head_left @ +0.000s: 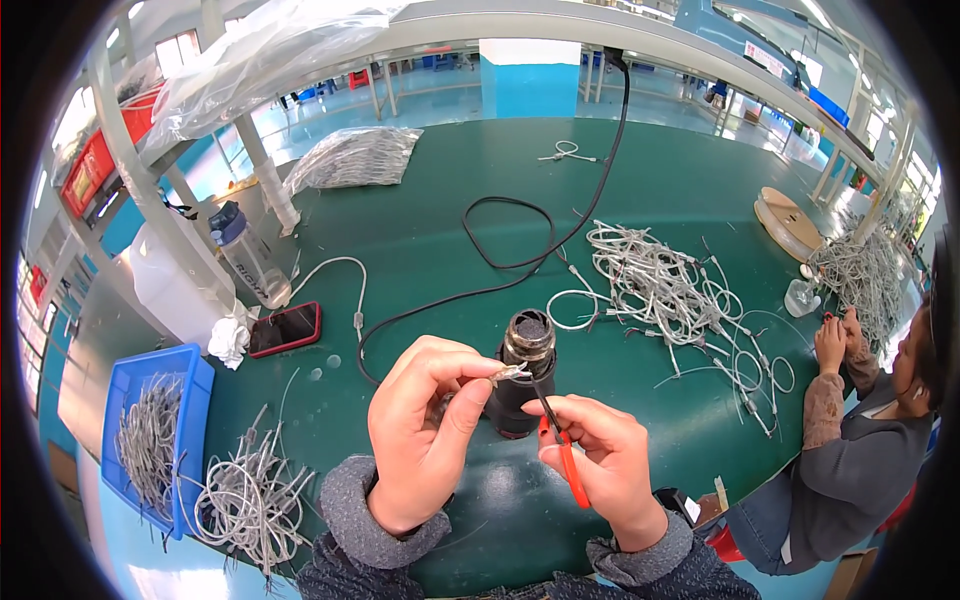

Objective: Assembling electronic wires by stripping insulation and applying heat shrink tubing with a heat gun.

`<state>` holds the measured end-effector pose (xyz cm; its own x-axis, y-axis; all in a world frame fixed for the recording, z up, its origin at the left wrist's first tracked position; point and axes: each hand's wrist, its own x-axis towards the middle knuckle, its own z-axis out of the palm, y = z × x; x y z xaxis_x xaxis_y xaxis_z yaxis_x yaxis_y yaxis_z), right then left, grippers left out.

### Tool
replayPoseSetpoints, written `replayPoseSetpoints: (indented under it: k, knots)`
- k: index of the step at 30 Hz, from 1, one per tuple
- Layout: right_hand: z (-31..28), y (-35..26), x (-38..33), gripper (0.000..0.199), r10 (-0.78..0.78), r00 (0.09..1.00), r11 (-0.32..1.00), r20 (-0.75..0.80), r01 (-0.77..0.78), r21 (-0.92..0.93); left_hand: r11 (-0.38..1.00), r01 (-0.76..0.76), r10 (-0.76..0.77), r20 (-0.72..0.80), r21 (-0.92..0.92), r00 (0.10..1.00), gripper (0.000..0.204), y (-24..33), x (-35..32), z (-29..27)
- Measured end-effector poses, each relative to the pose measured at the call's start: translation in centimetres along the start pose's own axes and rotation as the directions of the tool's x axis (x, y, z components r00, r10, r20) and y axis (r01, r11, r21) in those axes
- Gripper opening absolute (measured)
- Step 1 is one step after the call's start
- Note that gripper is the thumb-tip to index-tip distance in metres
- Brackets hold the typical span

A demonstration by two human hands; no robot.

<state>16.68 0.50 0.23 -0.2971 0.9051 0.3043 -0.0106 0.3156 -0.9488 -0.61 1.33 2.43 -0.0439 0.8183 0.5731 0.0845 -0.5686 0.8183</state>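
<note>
Head view, nearest first: the left hand (425,430) pinches a small silvery cable end (512,372) between thumb and forefinger, the other fingers curled in. The right hand (605,465) is closed round red-handled tweezers (560,440), whose dark tips reach up to that cable end. Both meet just in front of a dark cylindrical tool (522,375) standing upright on the green table (430,230) (its open top faces the camera). To do this well, I judge the pinch should stay close to the tip so the piece cannot twist, with both wrists steadied. Farther off lie a heap of grey cables (665,285), a black cord (510,235) and a phone (285,328).
</note>
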Motion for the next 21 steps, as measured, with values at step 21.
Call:
replayPoseSetpoints:
  k: [21]
  knots:
    - [0.22, -0.24, 0.13, 0.038, -0.050, 0.998, 0.998, -0.047, 0.048, -0.028, 0.994, -0.023, 0.022, 0.009, 0.109, 1.000, 0.012, -0.04, 0.10, 0.18]
